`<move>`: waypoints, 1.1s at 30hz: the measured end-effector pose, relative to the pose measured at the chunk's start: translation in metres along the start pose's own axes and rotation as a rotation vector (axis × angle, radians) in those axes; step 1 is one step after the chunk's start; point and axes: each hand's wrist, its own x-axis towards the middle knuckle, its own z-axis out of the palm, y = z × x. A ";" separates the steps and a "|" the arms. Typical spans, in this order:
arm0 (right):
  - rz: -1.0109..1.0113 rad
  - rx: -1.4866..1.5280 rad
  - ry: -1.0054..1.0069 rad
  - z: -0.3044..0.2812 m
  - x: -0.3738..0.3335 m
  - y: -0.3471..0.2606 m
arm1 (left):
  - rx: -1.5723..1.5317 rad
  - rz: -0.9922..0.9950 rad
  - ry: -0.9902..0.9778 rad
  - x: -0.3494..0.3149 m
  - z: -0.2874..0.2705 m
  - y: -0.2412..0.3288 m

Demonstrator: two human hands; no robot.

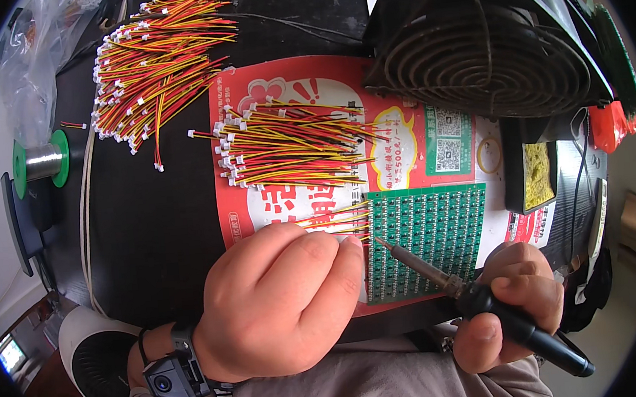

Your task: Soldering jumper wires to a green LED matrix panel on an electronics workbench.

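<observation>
**Bench inspection: iron on the panel, wire pinned at its left edge**

Lowest in the frame, your right hand (510,299) is closed around the black-handled soldering iron (486,301), held like a pen. Its metal tip reaches up and left onto the lower left of the green rectangular circuit board panel (431,234). I judge this slant keeps your knuckles off the board face.

Your left hand (282,307), at lower centre, is curled knuckles-up with its fingertips at the panel's left edge. A few red and yellow wire leads (335,218) run out from under the fingers toward that edge. The fingers appear to pin them, though the contact itself is hidden. A black wrist-worn camera unit (171,376) sits on that wrist.

The panel lies on a red and white printed paper sheet (249,102), which I take to shield the black tabletop (154,228).

Mid-frame, a fanned bundle of red and yellow wires with white plugs (291,148) lies just above your left hand, within easy reach. To the right, a yellow sponge in a black tray (536,179) sits beside the panel.

Farther up, a larger pile of similar wires (159,69) fills the upper left, a green-flanged solder spool (42,160) stands at the left edge, and a black grilled fan (486,40) occupies the upper right.

Open room is narrow: bare tabletop lies only left of the sheet.
</observation>
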 end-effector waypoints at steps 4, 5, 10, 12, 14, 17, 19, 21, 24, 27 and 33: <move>-0.005 -0.010 -0.024 -0.001 0.001 0.000 | -0.015 -0.002 -0.013 0.000 0.000 -0.001; -0.007 -0.011 -0.027 -0.001 0.001 0.000 | -0.018 -0.002 -0.017 0.000 -0.001 -0.001; -0.022 -0.010 -0.037 -0.001 0.002 0.002 | -0.040 -0.006 -0.022 0.000 -0.001 -0.002; -0.025 -0.010 -0.035 -0.001 0.002 0.002 | -0.040 -0.004 -0.027 0.001 -0.001 -0.003; -0.025 -0.007 -0.041 -0.001 0.002 0.002 | -0.034 -0.004 -0.032 0.001 -0.001 -0.002; -0.025 -0.010 -0.049 -0.002 0.003 0.001 | -0.027 -0.005 -0.033 0.000 -0.001 -0.002; -0.025 -0.012 -0.057 -0.002 0.003 0.001 | -0.025 -0.004 -0.028 0.000 -0.001 -0.002; -0.024 -0.010 -0.064 -0.002 0.003 0.001 | -0.022 -0.005 -0.030 0.000 -0.001 -0.001; -0.023 -0.004 -0.067 -0.002 0.004 0.001 | -0.019 0.001 -0.027 0.001 -0.001 -0.002; -0.025 0.002 -0.063 -0.002 0.003 0.001 | -0.022 0.006 -0.029 0.000 -0.001 -0.002; -0.024 0.005 -0.070 -0.001 0.004 0.001 | -0.017 0.007 -0.039 0.000 -0.002 -0.003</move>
